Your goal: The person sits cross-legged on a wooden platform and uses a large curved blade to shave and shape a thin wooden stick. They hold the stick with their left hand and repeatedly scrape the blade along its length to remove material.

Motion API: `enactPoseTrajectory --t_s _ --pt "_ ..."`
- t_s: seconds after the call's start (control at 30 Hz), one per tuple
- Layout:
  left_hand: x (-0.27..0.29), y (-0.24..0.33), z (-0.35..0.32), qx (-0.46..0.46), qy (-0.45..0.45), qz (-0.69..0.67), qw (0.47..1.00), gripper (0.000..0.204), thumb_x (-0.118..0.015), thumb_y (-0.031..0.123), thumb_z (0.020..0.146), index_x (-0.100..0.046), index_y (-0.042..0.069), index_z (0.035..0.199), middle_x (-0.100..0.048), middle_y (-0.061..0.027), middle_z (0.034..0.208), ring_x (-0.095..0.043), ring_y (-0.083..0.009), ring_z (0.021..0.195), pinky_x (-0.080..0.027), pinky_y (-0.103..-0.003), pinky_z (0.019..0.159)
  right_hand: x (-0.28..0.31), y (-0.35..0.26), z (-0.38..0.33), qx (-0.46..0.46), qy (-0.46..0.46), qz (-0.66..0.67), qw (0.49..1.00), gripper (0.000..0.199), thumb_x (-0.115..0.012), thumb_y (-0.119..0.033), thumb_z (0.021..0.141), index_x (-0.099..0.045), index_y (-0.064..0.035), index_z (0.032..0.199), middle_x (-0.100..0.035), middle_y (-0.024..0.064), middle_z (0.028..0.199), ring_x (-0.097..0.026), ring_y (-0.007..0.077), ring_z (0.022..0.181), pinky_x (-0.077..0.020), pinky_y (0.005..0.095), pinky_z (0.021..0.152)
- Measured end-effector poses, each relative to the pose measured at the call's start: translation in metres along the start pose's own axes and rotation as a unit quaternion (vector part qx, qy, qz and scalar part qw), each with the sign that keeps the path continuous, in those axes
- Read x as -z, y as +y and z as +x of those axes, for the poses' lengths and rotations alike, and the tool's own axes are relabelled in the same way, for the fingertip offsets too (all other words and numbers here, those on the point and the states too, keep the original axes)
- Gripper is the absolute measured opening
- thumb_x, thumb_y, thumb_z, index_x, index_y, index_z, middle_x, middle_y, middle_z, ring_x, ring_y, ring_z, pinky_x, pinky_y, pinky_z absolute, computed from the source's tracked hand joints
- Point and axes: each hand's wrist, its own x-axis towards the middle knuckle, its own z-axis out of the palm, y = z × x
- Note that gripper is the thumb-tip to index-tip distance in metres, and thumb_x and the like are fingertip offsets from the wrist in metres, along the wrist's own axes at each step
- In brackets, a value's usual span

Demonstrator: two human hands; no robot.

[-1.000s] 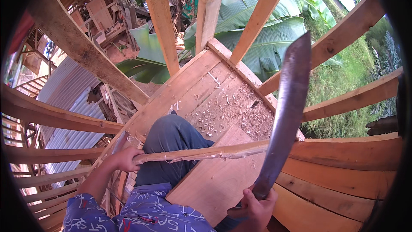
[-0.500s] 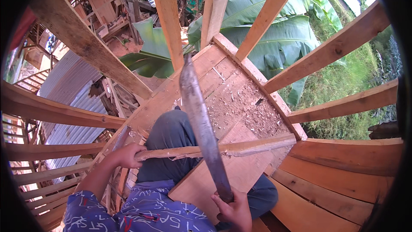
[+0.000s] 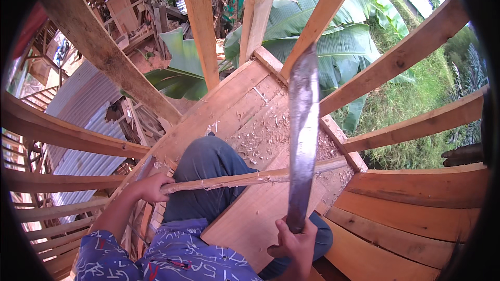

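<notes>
My left hand is closed round the near end of a roughly hewn wooden stick. The stick runs rightward across my knee and above a flat board, its far end by the low rim of the platform. In my right hand is the handle of a machete. Its long, broad metal blade points up and away from me, passing in front of the stick's right part; whether they touch I cannot tell. Beneath both lies a smooth wooden board, slanting beside my bent leg.
I sit on a plank platform strewn with wood shavings. Upright wooden slats surround it, with stacked planks at the right. Beyond are banana leaves, grass and corrugated metal sheets.
The machete has swung to the right and now stands more upright, my right hand shifting slightly right and up with it. The stick's far end has moved a little left.
</notes>
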Motion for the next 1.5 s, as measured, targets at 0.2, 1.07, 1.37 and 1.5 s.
enactPoseTrajectory --t_s 0.2,1.07,1.37,1.5 --pt "0.002 -0.007 0.005 -0.025 -0.007 -0.028 0.999 0.038 -0.068 0.015 0.063 -0.061 0.000 0.097 -0.062 -0.0123 0.076 -0.060 -0.0224 0.072 -0.047 -0.034 0.067 -0.013 0.006 -0.006 0.083 -0.068 -0.111 0.988 0.020 -0.075 -0.014 0.079 -0.064 0.0014 0.086 -0.058 0.0022 0.058 -0.056 0.0061 0.051 -0.0403 0.0236 0.045" --pt "0.005 -0.016 0.010 -0.023 -0.047 -0.050 0.997 0.035 -0.065 0.013 0.062 -0.060 -0.002 0.093 -0.062 -0.0088 0.081 -0.059 -0.0180 0.076 -0.047 -0.032 0.070 0.004 -0.013 0.009 0.047 0.045 0.014 0.998 0.014 -0.064 -0.007 0.085 -0.053 0.0006 0.079 -0.051 0.0017 0.053 -0.046 0.0086 0.038 -0.0356 0.0227 0.036" --pt "0.004 0.005 0.001 0.025 -0.029 -0.026 0.999 0.033 -0.065 0.013 0.062 -0.059 -0.001 0.092 -0.061 -0.0084 0.075 -0.059 -0.0186 0.072 -0.047 -0.032 0.068 0.013 -0.008 0.001 0.037 0.081 0.078 0.993 0.015 -0.062 -0.008 0.086 -0.052 0.0008 0.080 -0.049 0.0038 0.049 -0.046 0.0113 0.036 -0.0359 0.0245 0.033" --pt "0.002 0.006 0.002 0.002 -0.009 -0.024 1.000 0.033 -0.065 0.014 0.062 -0.059 -0.001 0.090 -0.060 -0.0093 0.074 -0.059 -0.0194 0.071 -0.047 -0.033 0.067 0.013 -0.010 0.007 0.055 0.085 0.106 0.989 0.014 -0.062 -0.007 0.086 -0.052 0.0002 0.078 -0.050 0.0042 0.050 -0.047 0.0113 0.037 -0.0357 0.0243 0.034"
